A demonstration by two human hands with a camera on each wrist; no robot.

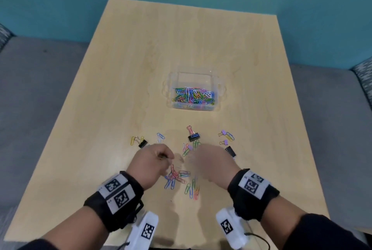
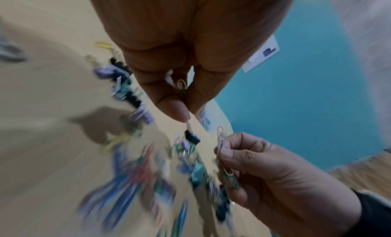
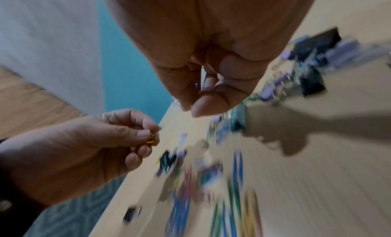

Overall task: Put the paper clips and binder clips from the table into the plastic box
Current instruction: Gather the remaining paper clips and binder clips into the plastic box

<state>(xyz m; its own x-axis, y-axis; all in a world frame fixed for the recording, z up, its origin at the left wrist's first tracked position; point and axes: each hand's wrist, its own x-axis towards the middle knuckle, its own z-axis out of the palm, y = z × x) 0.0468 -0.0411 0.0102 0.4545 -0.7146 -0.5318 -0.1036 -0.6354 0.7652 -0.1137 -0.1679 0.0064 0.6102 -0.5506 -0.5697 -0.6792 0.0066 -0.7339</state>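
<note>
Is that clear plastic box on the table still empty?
No, the plastic box already holds a heap of colourful paper clips, plainly seen through its clear walls in the head view.

The counter point(image 1: 201, 48) was pale wood-grain laminate with a smooth, faintly satin finish, and the plastic box point(image 1: 218, 88) on it was clear, glossy plastic. The paper clips point(image 1: 193, 96) looked like wire in smooth coloured coating, while the binder clips point(image 1: 193, 136) had matt black or lilac bodies with thin shiny metal wire handles. The wrist bands point(image 1: 253, 195) were black matt cloth carrying white printed marker patches, and the seat point(image 1: 36, 88) beside the counter was grey woven fabric.
</note>
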